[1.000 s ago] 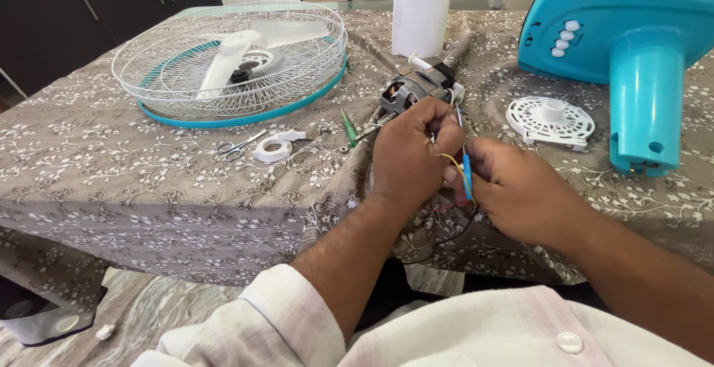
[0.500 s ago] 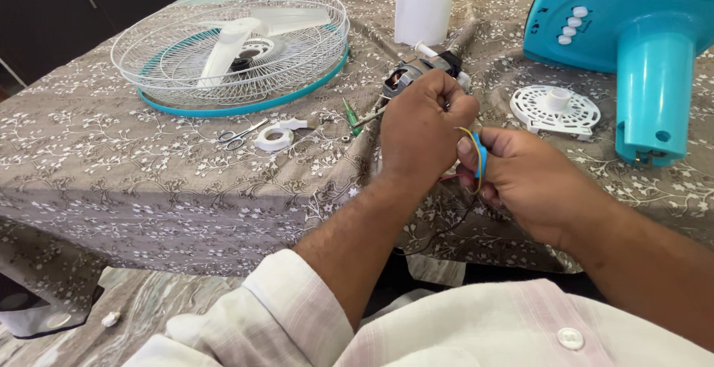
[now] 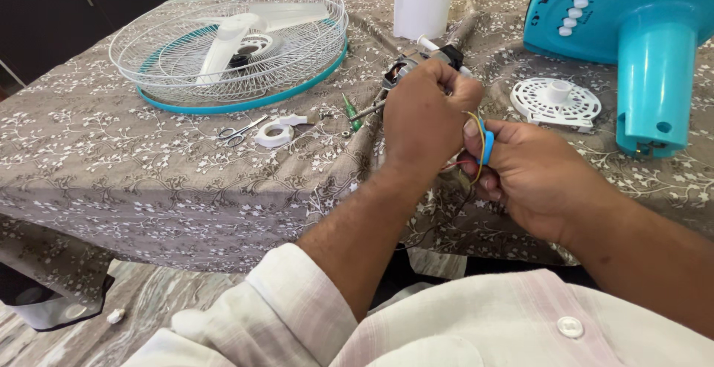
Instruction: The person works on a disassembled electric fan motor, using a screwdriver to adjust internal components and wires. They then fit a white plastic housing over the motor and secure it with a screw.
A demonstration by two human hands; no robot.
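Gripping a blue tool in your right hand, you work yellow and red wires pinched by your closed left hand, both held just above the worktop edge. Directly beyond your left hand lies the fan motor the wires seem to lead from; the fan guard sits well off to its left, the teal fan base beyond your right. Best practice here, likely: keep the wires taut and short between your hands, steadying your wrists against the cloth.
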